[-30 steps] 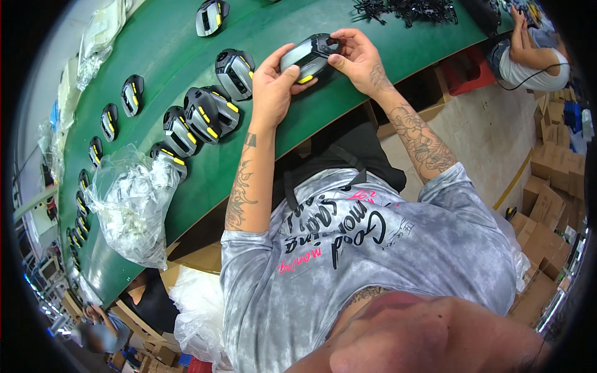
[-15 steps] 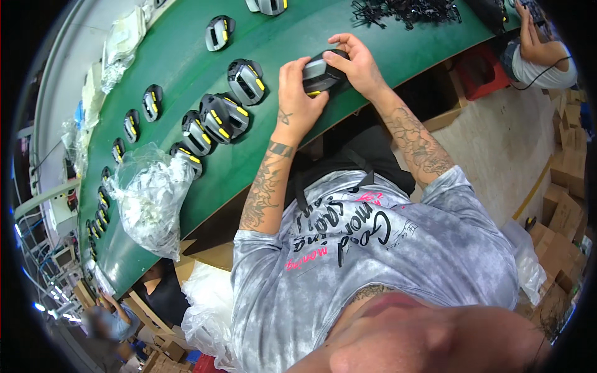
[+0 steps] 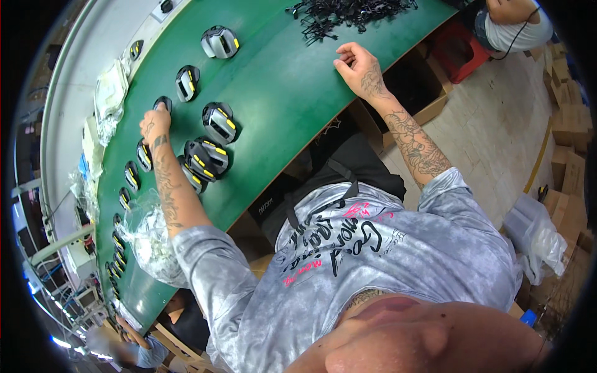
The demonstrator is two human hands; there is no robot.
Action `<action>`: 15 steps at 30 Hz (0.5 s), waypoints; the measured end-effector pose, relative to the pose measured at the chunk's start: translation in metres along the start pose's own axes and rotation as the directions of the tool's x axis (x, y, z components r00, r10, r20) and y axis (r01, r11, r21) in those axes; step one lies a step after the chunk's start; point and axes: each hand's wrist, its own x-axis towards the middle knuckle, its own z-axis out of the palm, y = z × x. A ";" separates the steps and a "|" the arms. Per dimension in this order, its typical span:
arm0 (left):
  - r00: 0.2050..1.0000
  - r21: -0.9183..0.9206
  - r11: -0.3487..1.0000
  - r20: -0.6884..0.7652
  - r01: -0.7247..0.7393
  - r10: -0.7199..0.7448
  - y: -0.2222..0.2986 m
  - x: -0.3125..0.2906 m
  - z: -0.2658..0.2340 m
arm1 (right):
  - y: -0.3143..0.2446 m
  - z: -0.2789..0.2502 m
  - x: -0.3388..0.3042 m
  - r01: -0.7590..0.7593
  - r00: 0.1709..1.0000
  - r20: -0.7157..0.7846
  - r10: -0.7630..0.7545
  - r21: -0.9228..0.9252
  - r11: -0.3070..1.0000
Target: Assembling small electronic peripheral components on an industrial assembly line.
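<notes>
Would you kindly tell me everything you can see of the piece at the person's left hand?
The piece shows a rounded black rim and some grey surface, apparently hard plastic. It appears to rest on the green table, in a row between similar grey-and-black pieces. The left hand covers its near end, fingers seemingly touching it; whether they grip it is unclear.

The person's left grip (image 3: 155, 126) is out over the green worktop (image 3: 280, 105), touching a dark mouse-shaped shell (image 3: 163, 101). The right grip (image 3: 359, 71) has bent fingers and is near a messy pile of black bits (image 3: 348, 15). More grey and black shells (image 3: 217, 124) with yellow marks sit about, some bunched together. A clear plastic bag (image 3: 148, 239) is beside the left arm (image 3: 177, 193). Brown boxes (image 3: 569, 127) stand off to the right.
</notes>
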 end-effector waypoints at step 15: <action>0.902 -1.000 0.025 0.002 -0.010 0.433 0.094 -0.178 -0.072 | 0.025 0.006 0.091 0.361 0.931 0.181 -0.316 -0.577 0.733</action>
